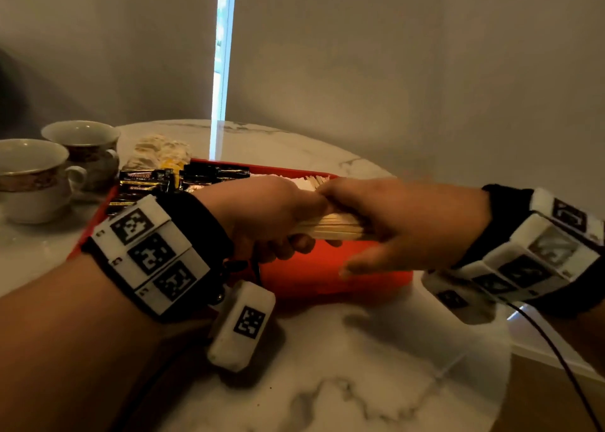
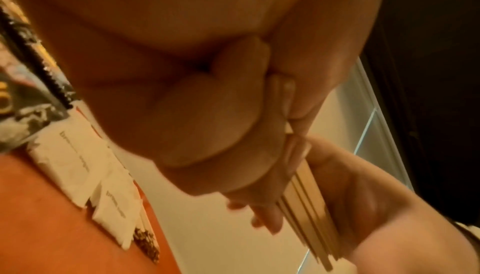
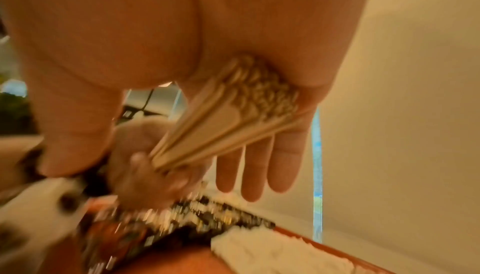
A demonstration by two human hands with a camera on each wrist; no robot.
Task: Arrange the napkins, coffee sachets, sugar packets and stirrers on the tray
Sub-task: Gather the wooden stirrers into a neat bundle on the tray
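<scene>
Both hands hold a bundle of wooden stirrers (image 1: 330, 228) level above the red tray (image 1: 314, 277). My left hand (image 1: 271, 215) grips one end, its fingers curled round the sticks (image 2: 306, 200). My right hand (image 1: 393, 222) has its palm against the other end (image 3: 221, 126), fingers straight along the bundle and thumb apart. Black coffee sachets (image 1: 147, 182) lie in the tray's far left part, with white sugar packets (image 2: 78, 167) beside them. A crumpled heap of napkins (image 1: 157, 151) sits on the table beyond the tray's far left corner.
Two white cups with patterned bands (image 1: 32, 176) (image 1: 85, 146) stand at the left of the round marble table (image 1: 327, 366). A wall and a bright window strip are close behind the tray. Bare marble lies in front of the tray.
</scene>
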